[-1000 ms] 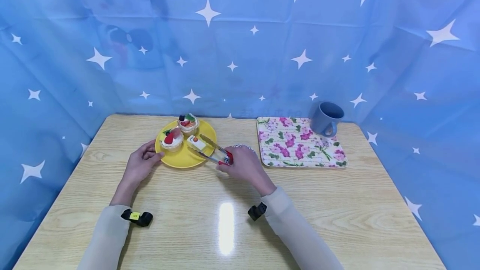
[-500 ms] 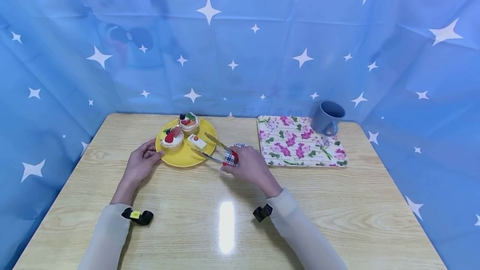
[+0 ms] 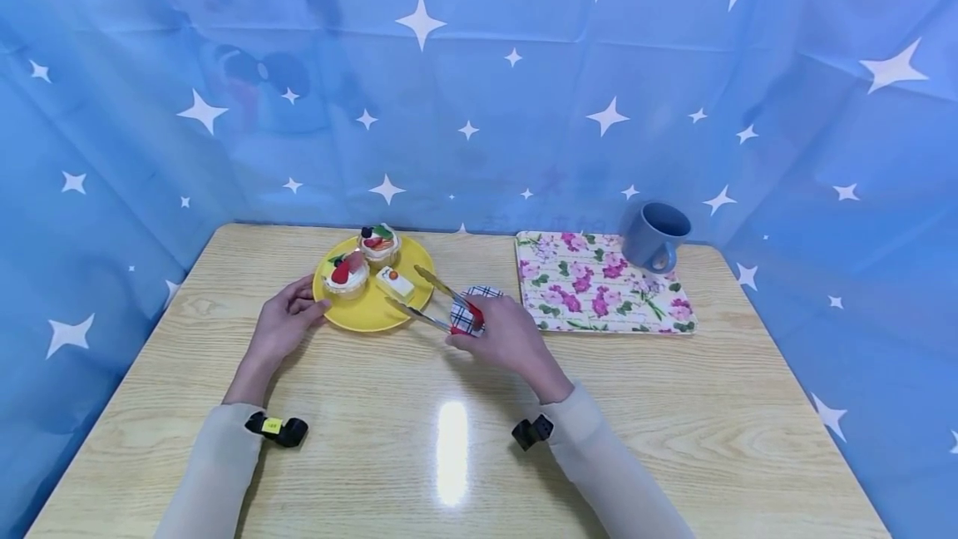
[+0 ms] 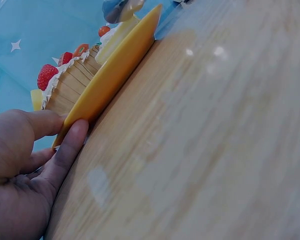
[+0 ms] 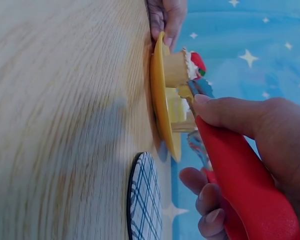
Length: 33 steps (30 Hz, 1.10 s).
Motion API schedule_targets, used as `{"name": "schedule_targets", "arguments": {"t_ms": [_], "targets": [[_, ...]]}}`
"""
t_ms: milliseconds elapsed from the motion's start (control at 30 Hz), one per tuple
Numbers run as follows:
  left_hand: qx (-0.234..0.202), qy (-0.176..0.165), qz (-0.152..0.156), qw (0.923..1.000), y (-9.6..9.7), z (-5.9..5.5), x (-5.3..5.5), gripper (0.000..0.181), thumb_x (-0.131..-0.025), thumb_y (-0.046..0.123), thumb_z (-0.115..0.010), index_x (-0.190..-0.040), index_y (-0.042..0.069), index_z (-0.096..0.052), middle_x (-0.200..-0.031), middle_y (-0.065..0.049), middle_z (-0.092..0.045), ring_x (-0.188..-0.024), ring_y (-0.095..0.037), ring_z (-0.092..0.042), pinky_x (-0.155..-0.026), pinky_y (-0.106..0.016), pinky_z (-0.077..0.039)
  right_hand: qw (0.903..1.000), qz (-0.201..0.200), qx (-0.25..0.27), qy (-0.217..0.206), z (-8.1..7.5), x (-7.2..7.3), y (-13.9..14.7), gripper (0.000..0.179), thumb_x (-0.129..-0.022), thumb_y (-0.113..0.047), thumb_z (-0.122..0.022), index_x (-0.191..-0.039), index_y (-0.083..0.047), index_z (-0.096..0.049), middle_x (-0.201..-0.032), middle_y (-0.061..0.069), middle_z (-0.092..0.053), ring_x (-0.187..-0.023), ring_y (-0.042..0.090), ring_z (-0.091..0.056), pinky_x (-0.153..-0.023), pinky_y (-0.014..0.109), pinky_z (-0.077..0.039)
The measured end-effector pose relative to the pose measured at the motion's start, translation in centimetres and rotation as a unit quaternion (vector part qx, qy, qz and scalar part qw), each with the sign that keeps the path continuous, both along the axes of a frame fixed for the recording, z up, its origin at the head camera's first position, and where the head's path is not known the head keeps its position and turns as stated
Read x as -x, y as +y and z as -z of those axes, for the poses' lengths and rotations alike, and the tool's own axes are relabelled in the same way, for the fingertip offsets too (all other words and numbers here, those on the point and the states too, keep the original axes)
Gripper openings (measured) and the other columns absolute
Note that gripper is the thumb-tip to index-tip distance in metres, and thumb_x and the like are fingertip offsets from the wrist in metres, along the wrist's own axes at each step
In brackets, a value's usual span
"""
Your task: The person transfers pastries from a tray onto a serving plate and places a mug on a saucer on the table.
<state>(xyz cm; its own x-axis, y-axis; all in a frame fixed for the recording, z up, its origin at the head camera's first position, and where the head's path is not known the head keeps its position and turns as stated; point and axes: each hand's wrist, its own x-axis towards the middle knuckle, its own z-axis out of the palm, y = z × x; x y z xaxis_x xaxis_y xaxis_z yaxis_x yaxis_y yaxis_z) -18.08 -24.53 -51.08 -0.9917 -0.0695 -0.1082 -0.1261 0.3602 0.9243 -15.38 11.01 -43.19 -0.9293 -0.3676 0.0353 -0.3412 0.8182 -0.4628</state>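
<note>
My left hand pinches the near-left rim of a yellow plate, thumb and fingers at its edge in the left wrist view. Two fruit-topped cupcakes and a small white cake slice with an orange berry sit on the plate. My right hand grips red-handled metal tongs. Their arms stand spread apart, tips over the plate's right side beside the slice, with nothing between them. Below the tongs lies a round plaid coaster, partly hidden by the right hand in the head view.
A flower-patterned tray lies on the wooden table at the back right. On its far right corner stands a blue-grey mug. Blue curtain with white stars encloses the table's back and sides.
My right hand has drawn a little to the right with the tongs, and their tips have spread and backed away from the cake slice. The left hand keeps its hold on the plate.
</note>
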Motion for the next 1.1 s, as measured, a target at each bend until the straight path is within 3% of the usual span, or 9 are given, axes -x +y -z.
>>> {"name": "schedule_targets", "arguments": {"t_ms": [133, 533, 800, 1100], "targets": [[0.002, -0.002, 0.001, 1.0, -0.1, 0.0, 0.0, 0.068, -0.103, 0.031, -0.064, -0.161, 0.012, -0.034, -0.127, -0.017, -0.056, -0.094, -0.003, -0.061, -0.079, -0.015, -0.062, 1.0, 0.007, 0.0, 0.0, -0.3, -0.4, 0.3, 0.057, -0.084, -0.044, -0.084, -0.126, -0.008, -0.071, -0.098, 0.007, -0.075, -0.078, 0.015, -0.062, -0.062, 0.028, -0.053], [0.0, -0.004, 0.001, 1.0, 0.1, -0.2, -0.1, 0.068, -0.103, 0.031, -0.064, -0.161, 0.012, -0.033, -0.127, -0.016, -0.056, -0.095, -0.003, -0.061, -0.079, -0.015, -0.061, 0.9997, 0.019, -0.004, 0.015, -0.5, -1.0, 1.6, 0.064, -0.083, -0.048, -0.084, -0.131, -0.007, -0.07, -0.095, 0.006, -0.074, -0.072, 0.012, -0.059, -0.056, 0.025, -0.048], [0.002, 0.0, 0.001, 1.0, 0.3, -0.3, -0.1, 0.07, -0.102, 0.032, -0.065, -0.161, 0.011, -0.034, -0.126, -0.013, -0.056, -0.094, -0.002, -0.061, -0.078, -0.014, -0.061, 0.999, 0.043, -0.014, 0.008, -0.6, -1.3, 2.6, 0.066, -0.083, -0.05, -0.083, -0.133, -0.011, -0.069, -0.102, 0.006, -0.075, -0.079, 0.015, -0.061, -0.063, 0.025, -0.05], [-0.006, -0.002, 0.004, 1.0, 0.2, -0.4, -0.2, 0.069, -0.103, 0.029, -0.065, -0.161, 0.011, -0.033, -0.128, -0.016, -0.055, -0.094, -0.001, -0.06, -0.079, -0.014, -0.061, 0.9988, 0.048, 0.008, 0.003, -0.6, -1.5, 3.9, 0.058, -0.083, -0.047, -0.083, -0.127, -0.01, -0.072, -0.078, 0.0, -0.065, -0.063, 0.013, -0.049, -0.05, 0.024, -0.036]]}}
